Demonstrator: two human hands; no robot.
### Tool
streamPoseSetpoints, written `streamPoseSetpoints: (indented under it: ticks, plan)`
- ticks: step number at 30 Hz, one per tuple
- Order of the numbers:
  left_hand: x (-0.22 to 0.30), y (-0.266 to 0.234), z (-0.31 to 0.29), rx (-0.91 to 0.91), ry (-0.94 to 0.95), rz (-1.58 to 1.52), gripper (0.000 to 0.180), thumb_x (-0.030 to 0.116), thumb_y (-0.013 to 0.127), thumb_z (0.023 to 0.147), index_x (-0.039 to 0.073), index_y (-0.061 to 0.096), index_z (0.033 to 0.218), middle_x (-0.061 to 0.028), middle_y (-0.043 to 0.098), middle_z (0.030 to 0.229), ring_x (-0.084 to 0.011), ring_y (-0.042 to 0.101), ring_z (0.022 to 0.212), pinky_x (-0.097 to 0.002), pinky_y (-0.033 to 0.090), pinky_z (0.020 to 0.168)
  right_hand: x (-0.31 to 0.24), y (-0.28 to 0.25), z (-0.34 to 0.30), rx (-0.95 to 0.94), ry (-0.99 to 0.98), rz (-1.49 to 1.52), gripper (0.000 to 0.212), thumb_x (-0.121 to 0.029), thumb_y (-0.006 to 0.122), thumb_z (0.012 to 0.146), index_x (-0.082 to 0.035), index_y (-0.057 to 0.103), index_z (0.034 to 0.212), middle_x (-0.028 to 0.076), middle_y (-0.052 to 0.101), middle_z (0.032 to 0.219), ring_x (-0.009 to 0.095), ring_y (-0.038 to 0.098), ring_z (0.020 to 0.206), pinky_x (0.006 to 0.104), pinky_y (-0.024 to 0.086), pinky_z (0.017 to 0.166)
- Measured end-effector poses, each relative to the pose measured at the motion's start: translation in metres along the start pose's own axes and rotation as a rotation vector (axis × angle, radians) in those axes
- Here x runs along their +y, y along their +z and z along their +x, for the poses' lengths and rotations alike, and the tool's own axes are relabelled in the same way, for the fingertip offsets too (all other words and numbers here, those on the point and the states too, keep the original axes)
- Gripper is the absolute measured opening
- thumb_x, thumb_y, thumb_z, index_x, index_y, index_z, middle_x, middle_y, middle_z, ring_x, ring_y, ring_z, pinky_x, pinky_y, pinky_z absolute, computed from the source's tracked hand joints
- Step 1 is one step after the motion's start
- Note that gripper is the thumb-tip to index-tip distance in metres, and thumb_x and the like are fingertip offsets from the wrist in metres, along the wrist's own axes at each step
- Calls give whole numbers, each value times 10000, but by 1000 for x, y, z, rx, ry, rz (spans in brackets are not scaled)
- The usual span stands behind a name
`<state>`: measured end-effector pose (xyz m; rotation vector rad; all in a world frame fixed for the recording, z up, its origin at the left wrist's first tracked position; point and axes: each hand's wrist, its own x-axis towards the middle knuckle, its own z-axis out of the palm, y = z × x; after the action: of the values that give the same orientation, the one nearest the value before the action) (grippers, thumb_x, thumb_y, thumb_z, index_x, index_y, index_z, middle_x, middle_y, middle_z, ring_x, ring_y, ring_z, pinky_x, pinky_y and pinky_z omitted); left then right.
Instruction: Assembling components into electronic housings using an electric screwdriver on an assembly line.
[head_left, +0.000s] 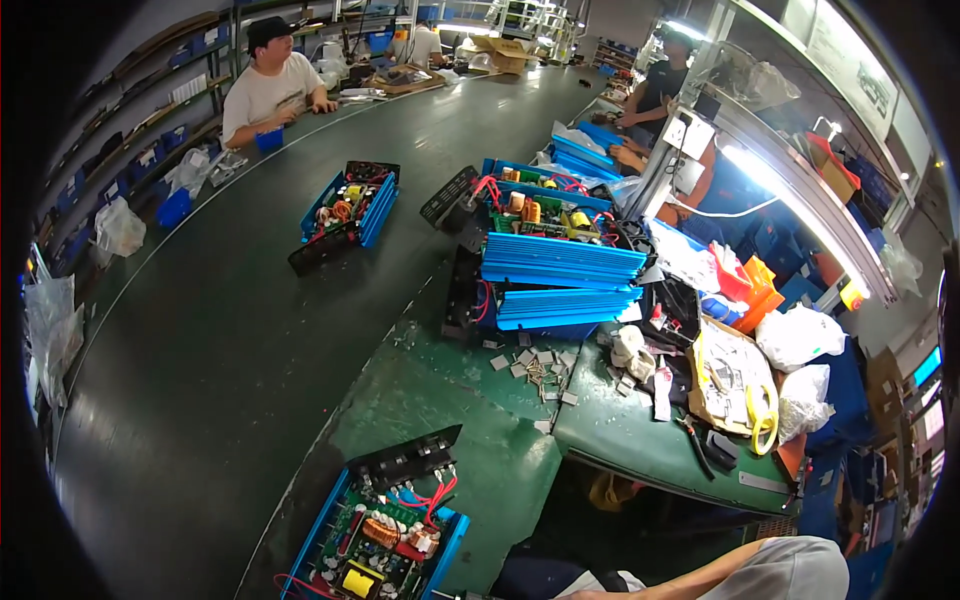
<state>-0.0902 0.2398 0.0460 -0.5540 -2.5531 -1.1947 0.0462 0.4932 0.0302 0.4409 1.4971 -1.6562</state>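
Observation:
A bare right forearm (pixel 700 580) in a grey sleeve reaches in at the lower right. Only a sliver of my right hand (pixel 585 595) shows at the bottom edge, with its fingers hidden below it. My left hand is outside the picture. Nearest to the arm stands an opened blue-cased electronic unit (pixel 385 545), its green circuit board, copper coils and yellow transformer exposed. A black end panel (pixel 405 460) tilts away from its far end, joined by red wires. A small dark thing at the bottom edge beside the unit is too cut off to name.
Several blue-cased units (pixel 565 258) are stacked ahead; another unit (pixel 350 210) sits farther left. Small grey pads and screws (pixel 540 370) lie loose before the stack. Pliers (pixel 697 447) and a parts tray (pixel 733 375) are at right, under a lamp (pixel 800 215). Other people work beyond.

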Motion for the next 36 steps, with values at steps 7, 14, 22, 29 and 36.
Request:
streamPoseSetpoints:
  ticks: [7, 14, 22, 29, 36]
  plan:
    - [25, -13, 3, 44, 52, -10, 114, 62, 483, 1052, -5, 574, 1052, -150, 642, 984, -300, 649, 863, -405, 552, 756, -7, 6, -6, 1, 73, 93, 867, -418, 716, 911, 38, 316, 1532, 147, 634, 1237, 200, 600, 1119, 331, 501, 944]
    - [58, -46, -9, -85, -331, 344, 161, 216, 633, 1006, 64, 680, 983, -122, 658, 991, -310, 647, 874, -438, 558, 767, 0, 9, -2, 0, 22, 141, 896, -390, 742, 896, 28, 288, 1546, 115, 662, 1121, 166, 624, 989, 313, 535, 823]
    - [64, -50, -3, -163, -320, 502, 205, 263, 778, 890, 94, 718, 988, -104, 681, 985, -316, 649, 926, -441, 562, 767, -3, 4, -2, -23, 39, 95, 888, -412, 731, 903, 13, 293, 1548, 97, 662, 1085, 154, 625, 954, 310, 536, 797]
    - [46, -34, -12, -158, -365, 505, 161, 261, 779, 886, 111, 746, 935, -89, 715, 866, -291, 660, 863, -412, 560, 686, -14, 0, -4, -74, 58, 153, 885, -413, 729, 910, 17, 289, 1546, 93, 642, 1080, 158, 605, 953, 314, 528, 787]
    - [27, -25, -29, -21, -301, 439, 116, 189, 786, 880, 77, 754, 889, -99, 701, 807, -290, 648, 793, -402, 553, 662, -9, 2, -2, -81, 87, 128, 882, -405, 733, 911, 30, 291, 1540, 123, 628, 1187, 178, 590, 1064, 321, 516, 879]
